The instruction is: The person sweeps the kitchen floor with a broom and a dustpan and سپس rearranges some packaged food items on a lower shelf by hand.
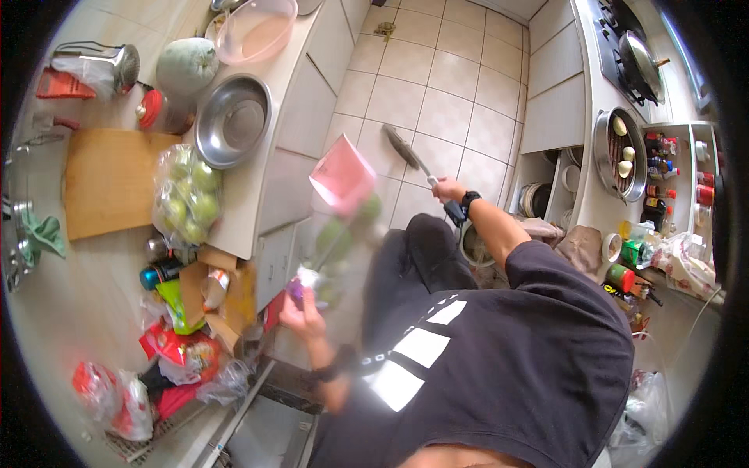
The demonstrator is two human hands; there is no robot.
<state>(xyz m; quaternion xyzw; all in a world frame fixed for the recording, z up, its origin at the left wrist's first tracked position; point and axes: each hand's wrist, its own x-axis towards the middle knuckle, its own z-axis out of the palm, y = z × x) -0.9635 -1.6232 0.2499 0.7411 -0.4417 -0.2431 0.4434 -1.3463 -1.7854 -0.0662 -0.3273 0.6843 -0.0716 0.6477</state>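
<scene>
My left hand (304, 312) grips the purple-and-white end of a long handle attached to a pink dustpan (342, 170), which is raised in the middle of the view. A hazy green smear overlaps that handle; I cannot make out what it is. My right hand (450, 192), with a dark wristband, is closed on the pale handle of a broom (402, 144), whose grey head lies over the tiled floor (445, 70) beyond the dustpan. My dark-clothed legs are below, partly blurred.
The left counter (261, 210) holds a steel bowl (232, 117), cutting board (109, 187), bagged green fruit (186, 195) and packages (187, 351). At right are a stove (620, 47), a pan with pale items (620, 152), a bottle rack (675, 179) and open lower cabinets (546, 187).
</scene>
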